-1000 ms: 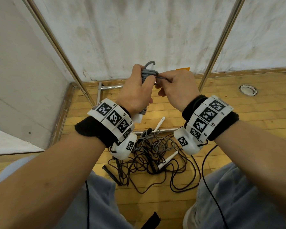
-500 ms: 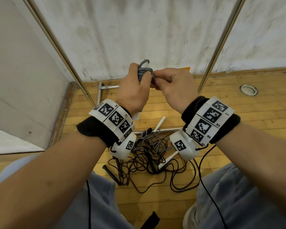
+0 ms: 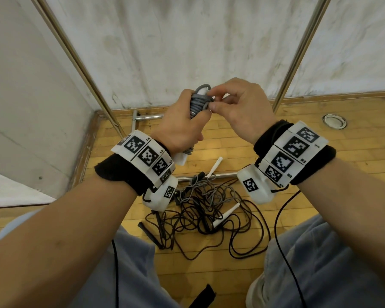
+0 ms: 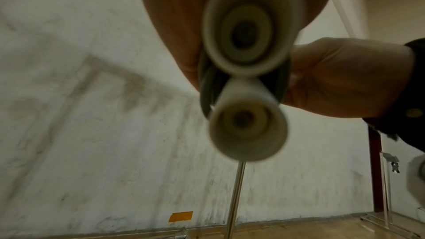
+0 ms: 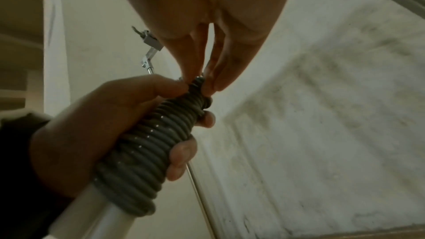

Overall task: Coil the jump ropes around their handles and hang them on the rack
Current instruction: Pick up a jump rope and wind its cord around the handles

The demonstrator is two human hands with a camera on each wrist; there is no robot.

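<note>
My left hand [image 3: 182, 127] grips the coiled grey jump rope [image 5: 147, 144]; right fingertips [image 5: 207, 86] pinch its end. At 6 o'clock, tangled ropes [image 3: 207, 210] remain; I have hung none.

Pale, scuffed wall [image 3: 187, 41] straight ahead, smudged with grey marks; plainer light wall [image 3: 20, 96] at the left, meeting it in a corner. Wooden plank floor [image 3: 353, 156] below, edged by a wooden skirting [image 3: 333, 95]. Round metal floor fitting [image 3: 334, 121] at the right. Orange tape patch [image 4: 180, 216] low on the wall.
</note>
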